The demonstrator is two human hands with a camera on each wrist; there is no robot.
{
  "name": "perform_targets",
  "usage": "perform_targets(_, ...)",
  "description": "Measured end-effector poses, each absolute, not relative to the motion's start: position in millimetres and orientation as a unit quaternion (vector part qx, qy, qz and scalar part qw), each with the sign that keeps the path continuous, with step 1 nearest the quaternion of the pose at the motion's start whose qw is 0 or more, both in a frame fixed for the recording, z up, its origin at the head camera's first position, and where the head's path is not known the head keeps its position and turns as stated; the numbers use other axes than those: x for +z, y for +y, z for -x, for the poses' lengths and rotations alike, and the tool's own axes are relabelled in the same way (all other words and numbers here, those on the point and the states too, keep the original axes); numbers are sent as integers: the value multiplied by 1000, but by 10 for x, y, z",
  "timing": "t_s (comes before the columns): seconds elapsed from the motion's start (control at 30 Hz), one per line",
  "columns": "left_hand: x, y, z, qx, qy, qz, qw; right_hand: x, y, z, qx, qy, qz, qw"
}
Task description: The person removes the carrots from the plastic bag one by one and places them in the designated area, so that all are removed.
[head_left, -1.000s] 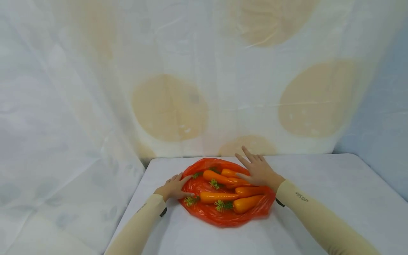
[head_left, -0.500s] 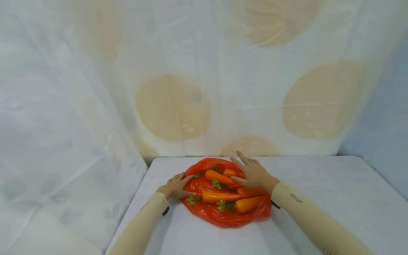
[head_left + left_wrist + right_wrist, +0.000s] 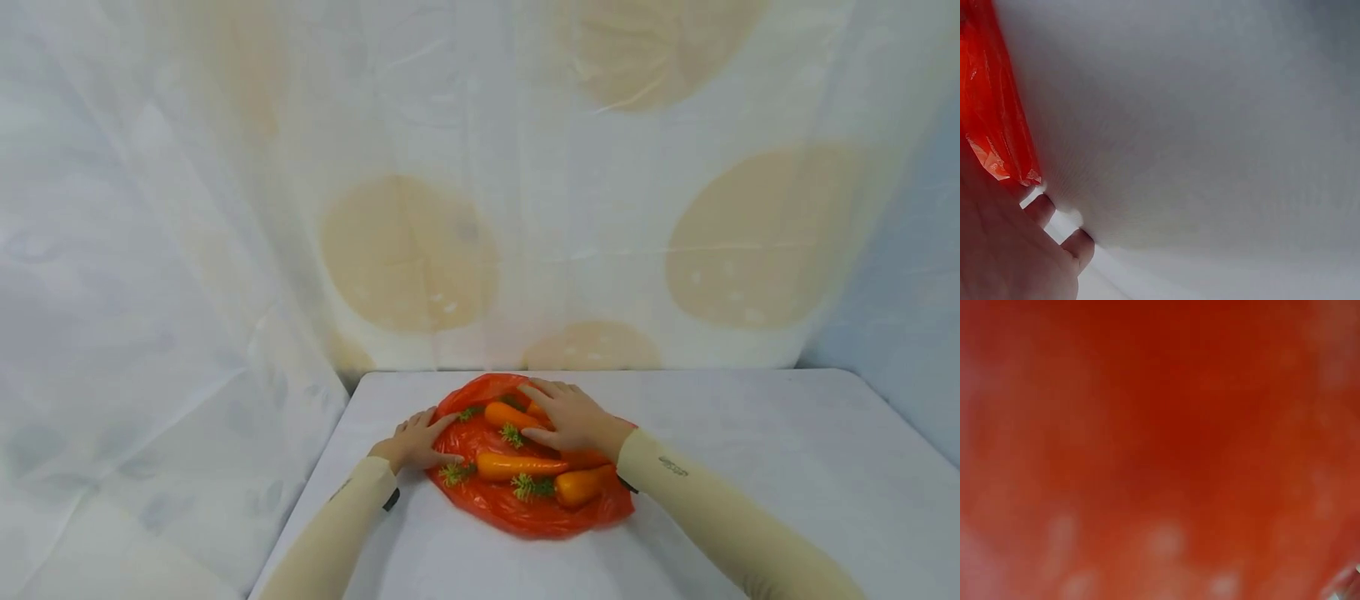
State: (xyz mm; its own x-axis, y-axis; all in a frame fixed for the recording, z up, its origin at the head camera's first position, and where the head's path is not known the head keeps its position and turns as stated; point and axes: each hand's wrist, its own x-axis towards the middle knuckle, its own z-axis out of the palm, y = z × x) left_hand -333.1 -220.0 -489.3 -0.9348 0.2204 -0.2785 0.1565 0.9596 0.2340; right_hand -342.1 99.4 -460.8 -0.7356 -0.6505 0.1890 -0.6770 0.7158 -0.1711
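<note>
A red plastic bag (image 3: 517, 523) lies flat on the white table, with several orange carrots (image 3: 517, 467) with green tops on it. My left hand (image 3: 414, 442) rests at the bag's left edge, fingers spread and pointing away. In the left wrist view the left fingers (image 3: 1079, 247) reach down at the table beside the bag (image 3: 997, 106). My right hand (image 3: 573, 417) lies over the carrots on the bag's right side, fingers extended to the left, hiding parts of several carrots. Blurred red plastic (image 3: 1179, 425) fills the right wrist view.
The white table (image 3: 735, 450) stretches out right of the bag and in front of it. A pale sheet with tan circles (image 3: 408, 254) hangs behind the table's back edge, and a white sheet (image 3: 150, 375) hangs along the left side.
My right hand has moved left and down, from the bag's right edge onto the carrots. The left hand stays at the left edge of the bag.
</note>
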Motion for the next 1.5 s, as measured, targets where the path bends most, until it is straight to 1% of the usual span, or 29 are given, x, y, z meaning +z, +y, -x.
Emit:
perform_targets(0.17, -4911, -2200, 3341, 106, 978, -87, 159, -4654, 883, 3444, 122, -915, -381, 59)
perform_targets(0.27, -4980, -2210, 3381, 100, 978, -84, 164, -4677, 837, 3430, 139, -913, -381, 34)
perform_targets(0.5, -5121, -2200, 3483, 104, 979, -89, 149, -4685, 773, 3423, 197, -916, -350, -21)
perform_targets(0.67, -5085, -2182, 3465, 104, 979, -91, 152, -4684, 731, 3423, 232, -910, -339, -58)
perform_targets(0.83, -5026, -2168, 3401, 104, 978, -93, 153, -4666, 710, 3400, 230, -911, -332, -79)
perform_targets(1.0, -5024, -2161, 3397, 105, 978, -93, 155, -4658, 714, 3375, 211, -912, -346, -66)
perform_targets(1.2, -4927, -2130, 3332, 106, 978, -100, 152, -4732, 723, 3375, 179, -915, -359, -41)
perform_targets(1.37, -4928, -2136, 3303, 106, 977, -100, 156, -4784, 717, 3384, 183, -914, -361, -33)
perform_targets(1.5, -4929, -2137, 3298, 108, 977, -99, 154, -4802, 708, 3391, 185, -912, -366, -15)
